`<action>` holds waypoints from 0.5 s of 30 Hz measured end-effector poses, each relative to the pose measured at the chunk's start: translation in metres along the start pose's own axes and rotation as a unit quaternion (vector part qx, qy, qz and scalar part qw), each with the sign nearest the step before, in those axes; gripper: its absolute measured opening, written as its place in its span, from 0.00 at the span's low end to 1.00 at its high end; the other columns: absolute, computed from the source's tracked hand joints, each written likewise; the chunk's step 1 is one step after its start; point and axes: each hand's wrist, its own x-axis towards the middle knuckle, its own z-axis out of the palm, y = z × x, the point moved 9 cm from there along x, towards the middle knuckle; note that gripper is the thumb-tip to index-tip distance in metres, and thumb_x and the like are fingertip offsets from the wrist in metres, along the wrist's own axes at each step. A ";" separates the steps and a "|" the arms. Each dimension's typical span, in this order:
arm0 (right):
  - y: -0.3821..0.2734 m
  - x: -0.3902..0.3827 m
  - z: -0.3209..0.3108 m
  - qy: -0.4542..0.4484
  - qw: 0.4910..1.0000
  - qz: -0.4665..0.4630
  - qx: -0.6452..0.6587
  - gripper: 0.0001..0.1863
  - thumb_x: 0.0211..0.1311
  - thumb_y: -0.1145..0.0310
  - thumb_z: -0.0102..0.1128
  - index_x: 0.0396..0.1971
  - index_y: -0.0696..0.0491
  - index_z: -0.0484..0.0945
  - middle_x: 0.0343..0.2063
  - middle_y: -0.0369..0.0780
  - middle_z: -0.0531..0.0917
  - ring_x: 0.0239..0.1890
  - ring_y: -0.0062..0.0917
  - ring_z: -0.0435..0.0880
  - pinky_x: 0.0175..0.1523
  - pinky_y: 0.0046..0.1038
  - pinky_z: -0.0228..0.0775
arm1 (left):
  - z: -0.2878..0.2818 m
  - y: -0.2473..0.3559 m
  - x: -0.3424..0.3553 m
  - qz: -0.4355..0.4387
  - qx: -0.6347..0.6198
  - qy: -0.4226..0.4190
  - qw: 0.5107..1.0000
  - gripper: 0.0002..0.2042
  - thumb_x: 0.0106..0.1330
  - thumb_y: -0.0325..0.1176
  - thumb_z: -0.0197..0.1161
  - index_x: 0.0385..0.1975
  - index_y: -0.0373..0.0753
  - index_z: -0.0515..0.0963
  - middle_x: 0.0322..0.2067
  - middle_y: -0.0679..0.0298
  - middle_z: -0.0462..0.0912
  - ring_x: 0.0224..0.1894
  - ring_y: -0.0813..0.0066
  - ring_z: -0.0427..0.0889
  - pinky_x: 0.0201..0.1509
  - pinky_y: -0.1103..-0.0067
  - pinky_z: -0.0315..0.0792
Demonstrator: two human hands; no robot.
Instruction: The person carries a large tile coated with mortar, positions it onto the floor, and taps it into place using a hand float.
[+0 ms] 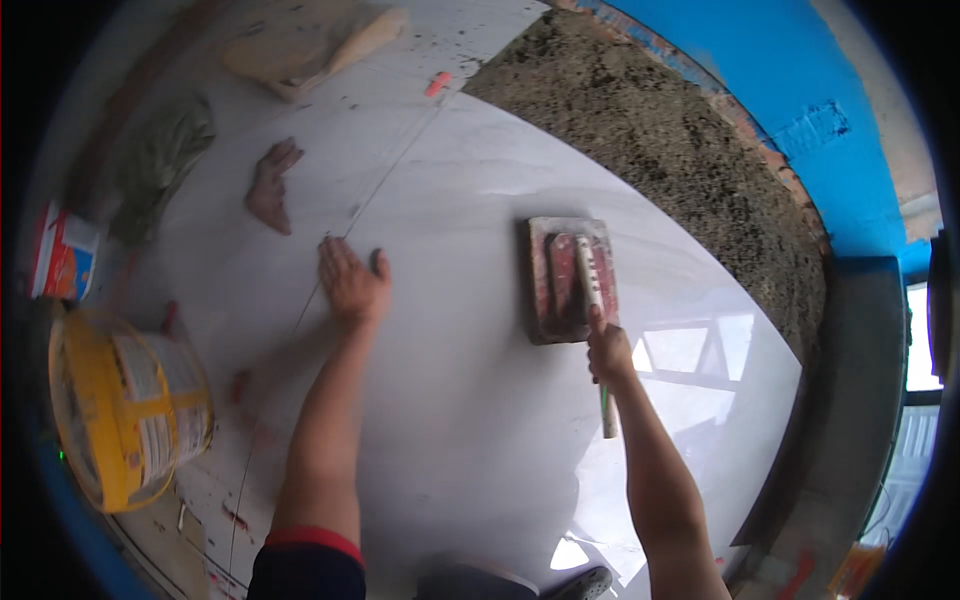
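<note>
Kneeling over a big glossy pale tile [480, 400], the person has the left hand [352, 283] spread flat on its surface, fingers apart and pointing away from the body, just beside the thin joint line [330, 265] where this tile meets the next one. The right hand [608, 352] is closed around the pale handle of a mallet [592, 300], gripping it about midway, and the mallet's head end rests on a worn reddish wooden block [570, 280] lying flat on the tile just ahead of that hand.

Judging from how things lie, the tile is already down on its bed and the bedding-in looks under way rather than finished (the block and mallet are on the tile, not set aside). Beyond the block, further from the right hand, a wide stretch of coarse dark mortar bed [680, 160] is bare, so that part of the floor appears yet to be covered.

The mallet's long axis runs nearly straight away from the person, head far and the handle's tail poking back past the fist toward the body. The block's long side lies along the same line.

Well off to the left of the left hand stands a yellow bucket [125, 410], with a glove-like rag [272, 185] ahead of it.
</note>
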 end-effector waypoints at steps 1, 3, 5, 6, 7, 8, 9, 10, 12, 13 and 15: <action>0.005 -0.009 0.005 -0.026 0.999 0.019 0.023 0.36 0.70 0.30 0.40 0.19 0.49 0.64 0.10 0.31 0.63 0.09 0.19 0.65 0.13 0.28 0.60 | -0.004 -0.001 -0.004 0.006 -0.023 0.030 0.999 0.39 0.73 0.56 0.45 0.69 0.23 0.58 0.73 0.44 0.56 0.77 0.51 0.51 0.79 0.62 0.45; 0.016 -0.039 0.014 -0.044 0.997 0.027 0.061 0.34 0.70 0.31 0.41 0.22 0.49 0.64 0.11 0.31 0.63 0.09 0.19 0.65 0.14 0.27 0.60 | -0.004 -0.007 -0.021 0.017 -0.007 0.023 1.000 0.40 0.73 0.56 0.44 0.70 0.24 0.56 0.74 0.43 0.53 0.77 0.50 0.48 0.80 0.62 0.42; 0.036 -0.080 0.024 -0.058 0.992 0.023 0.106 0.31 0.72 0.34 0.43 0.25 0.49 0.65 0.12 0.32 0.64 0.09 0.19 0.65 0.15 0.27 0.61 | -0.006 -0.011 -0.046 0.035 -0.019 0.007 0.999 0.40 0.73 0.57 0.43 0.71 0.24 0.53 0.74 0.42 0.50 0.78 0.50 0.45 0.80 0.62 0.38; 0.053 -0.102 0.029 -0.064 0.988 0.037 0.134 0.30 0.72 0.35 0.43 0.26 0.49 0.65 0.12 0.32 0.64 0.09 0.19 0.65 0.15 0.26 0.61 | -0.007 -0.016 -0.067 0.036 -0.037 -0.021 0.998 0.41 0.73 0.57 0.43 0.72 0.24 0.52 0.75 0.42 0.48 0.79 0.50 0.43 0.80 0.62 0.36; 0.075 -0.125 0.033 -0.071 0.983 0.072 0.151 0.27 0.74 0.38 0.44 0.28 0.48 0.65 0.12 0.31 0.63 0.09 0.19 0.64 0.14 0.26 0.60 | -0.013 -0.020 -0.090 0.053 -0.044 -0.027 0.997 0.41 0.73 0.56 0.43 0.72 0.24 0.51 0.75 0.42 0.47 0.79 0.50 0.42 0.80 0.62 0.36; 0.092 -0.146 0.038 -0.091 0.977 0.090 0.169 0.25 0.75 0.40 0.44 0.29 0.48 0.65 0.12 0.30 0.62 0.09 0.19 0.63 0.14 0.26 0.59 | -0.018 -0.026 -0.116 0.065 -0.050 -0.042 0.996 0.41 0.73 0.56 0.43 0.72 0.24 0.50 0.75 0.42 0.46 0.79 0.50 0.41 0.80 0.62 0.36; 0.104 -0.163 0.039 -0.110 0.977 0.085 0.164 0.25 0.75 0.41 0.44 0.29 0.48 0.65 0.12 0.30 0.61 0.09 0.18 0.62 0.14 0.26 0.58 | -0.021 -0.030 -0.141 0.077 -0.050 -0.066 0.994 0.41 0.73 0.56 0.44 0.73 0.24 0.50 0.75 0.42 0.46 0.79 0.50 0.41 0.80 0.62 0.36; 0.116 -0.178 0.039 -0.129 0.972 0.109 0.161 0.24 0.76 0.42 0.43 0.30 0.48 0.66 0.12 0.29 0.61 0.08 0.18 0.61 0.13 0.26 0.57 | -0.028 -0.036 -0.165 0.092 -0.055 -0.068 0.992 0.41 0.73 0.56 0.44 0.73 0.24 0.50 0.76 0.42 0.45 0.79 0.50 0.41 0.80 0.62 0.36; 0.118 -0.193 0.018 -0.098 0.989 0.100 0.051 0.25 0.76 0.43 0.43 0.29 0.49 0.67 0.11 0.29 0.62 0.08 0.17 0.61 0.12 0.26 0.55 | -0.043 -0.048 -0.211 0.097 -0.052 -0.070 0.991 0.41 0.73 0.56 0.44 0.72 0.24 0.50 0.76 0.42 0.45 0.79 0.50 0.41 0.80 0.62 0.36; 0.098 -0.194 -0.002 -0.051 0.998 0.026 -0.040 0.27 0.76 0.42 0.44 0.27 0.51 0.68 0.10 0.29 0.63 0.08 0.16 0.61 0.12 0.26 0.53 | -0.050 -0.047 -0.234 0.127 -0.065 -0.065 0.988 0.41 0.73 0.56 0.45 0.72 0.24 0.49 0.76 0.42 0.45 0.79 0.50 0.41 0.81 0.62 0.35; 0.057 -0.206 -0.027 -0.047 0.996 -0.036 -0.065 0.30 0.75 0.39 0.43 0.26 0.52 0.70 0.09 0.29 0.63 0.08 0.16 0.61 0.12 0.25 0.52 | -0.059 -0.056 -0.264 0.127 -0.065 -0.072 0.987 0.42 0.73 0.56 0.45 0.72 0.23 0.49 0.76 0.42 0.44 0.79 0.50 0.40 0.81 0.62 0.35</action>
